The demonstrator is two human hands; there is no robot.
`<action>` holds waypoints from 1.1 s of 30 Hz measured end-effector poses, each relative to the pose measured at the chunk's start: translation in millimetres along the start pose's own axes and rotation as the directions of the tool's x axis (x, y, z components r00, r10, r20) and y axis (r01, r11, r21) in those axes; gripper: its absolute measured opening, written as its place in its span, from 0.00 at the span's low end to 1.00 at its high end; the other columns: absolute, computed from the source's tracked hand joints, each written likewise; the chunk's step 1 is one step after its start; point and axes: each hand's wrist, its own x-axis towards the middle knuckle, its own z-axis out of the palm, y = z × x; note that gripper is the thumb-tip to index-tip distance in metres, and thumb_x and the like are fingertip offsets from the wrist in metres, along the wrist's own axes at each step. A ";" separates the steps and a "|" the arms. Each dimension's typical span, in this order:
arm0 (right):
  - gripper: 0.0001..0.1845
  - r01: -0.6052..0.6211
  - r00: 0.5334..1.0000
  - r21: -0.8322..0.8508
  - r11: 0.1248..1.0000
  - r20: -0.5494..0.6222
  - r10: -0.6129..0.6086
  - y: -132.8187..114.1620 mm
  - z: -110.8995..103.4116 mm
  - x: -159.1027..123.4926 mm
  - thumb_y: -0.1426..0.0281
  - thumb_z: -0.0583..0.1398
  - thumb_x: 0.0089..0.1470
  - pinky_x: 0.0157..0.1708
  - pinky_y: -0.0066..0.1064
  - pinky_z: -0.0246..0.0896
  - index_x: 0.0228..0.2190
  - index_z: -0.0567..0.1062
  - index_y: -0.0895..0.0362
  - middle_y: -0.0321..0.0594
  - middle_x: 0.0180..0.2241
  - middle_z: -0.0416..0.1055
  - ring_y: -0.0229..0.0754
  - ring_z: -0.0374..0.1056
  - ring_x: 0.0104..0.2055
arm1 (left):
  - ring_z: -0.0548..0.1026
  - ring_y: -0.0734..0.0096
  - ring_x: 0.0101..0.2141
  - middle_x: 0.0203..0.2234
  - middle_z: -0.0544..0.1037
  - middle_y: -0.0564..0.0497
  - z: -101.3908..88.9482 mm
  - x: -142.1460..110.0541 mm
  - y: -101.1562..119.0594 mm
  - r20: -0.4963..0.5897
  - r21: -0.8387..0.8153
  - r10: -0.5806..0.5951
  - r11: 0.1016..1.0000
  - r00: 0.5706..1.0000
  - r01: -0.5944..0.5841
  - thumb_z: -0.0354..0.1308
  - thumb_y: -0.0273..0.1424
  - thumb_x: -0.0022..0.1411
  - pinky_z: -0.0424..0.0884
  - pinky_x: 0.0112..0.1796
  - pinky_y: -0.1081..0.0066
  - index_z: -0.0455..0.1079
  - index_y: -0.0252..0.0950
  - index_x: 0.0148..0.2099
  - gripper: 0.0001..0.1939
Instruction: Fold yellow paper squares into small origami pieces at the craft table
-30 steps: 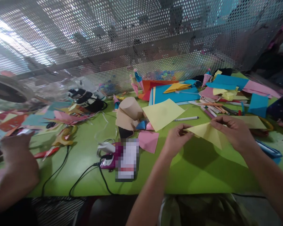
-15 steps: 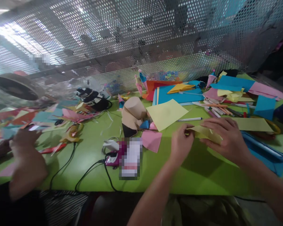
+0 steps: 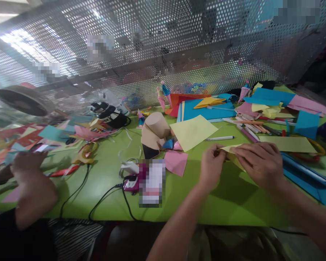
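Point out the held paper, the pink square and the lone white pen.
Held paper [image 3: 229, 149]: head view, on its upper part.
Pink square [image 3: 176, 162]: head view, on its middle.
Lone white pen [image 3: 219, 138]: head view, mid-barrel.

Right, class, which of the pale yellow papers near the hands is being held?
The bent paper, held between the left hand and right hand. The flat sheet beside the white pen and the strip beyond the right hand lie unheld.
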 end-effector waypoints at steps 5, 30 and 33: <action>0.15 -0.035 0.999 -0.001 0.999 0.009 0.035 0.7 0.5 -0.5 0.76 0.68 0.62 0.44 0.43 0.63 0.48 0.81 0.48 0.38 0.43 0.86 0.50 0.78 0.42 | 0.75 0.74 0.28 0.27 0.78 0.52 0.1 0.5 5.1 -0.021 0.025 0.019 1.000 1.000 -0.018 0.60 0.24 0.63 0.71 0.32 0.75 0.78 0.33 0.40 0.05; 0.09 -0.023 1.000 -0.042 0.999 0.017 0.023 3.7 3.0 3.3 0.76 0.66 0.62 0.52 0.45 0.62 0.41 0.78 0.50 0.38 0.40 0.85 0.48 0.76 0.44 | 0.78 0.72 0.33 0.32 0.82 0.51 4.3 -0.3 4.9 -0.002 0.079 -0.025 0.997 1.000 0.025 0.64 0.12 0.54 0.71 0.35 0.74 0.77 0.33 0.37 0.13; 0.09 -0.036 0.999 -0.056 0.998 0.018 0.037 3.0 2.9 1.7 0.76 0.66 0.62 0.52 0.45 0.62 0.41 0.79 0.49 0.37 0.41 0.85 0.48 0.77 0.44 | 0.78 0.72 0.33 0.31 0.82 0.51 5.6 -0.7 9.0 0.007 0.022 -0.072 0.997 0.997 0.071 0.65 0.12 0.52 0.72 0.35 0.74 0.77 0.33 0.36 0.13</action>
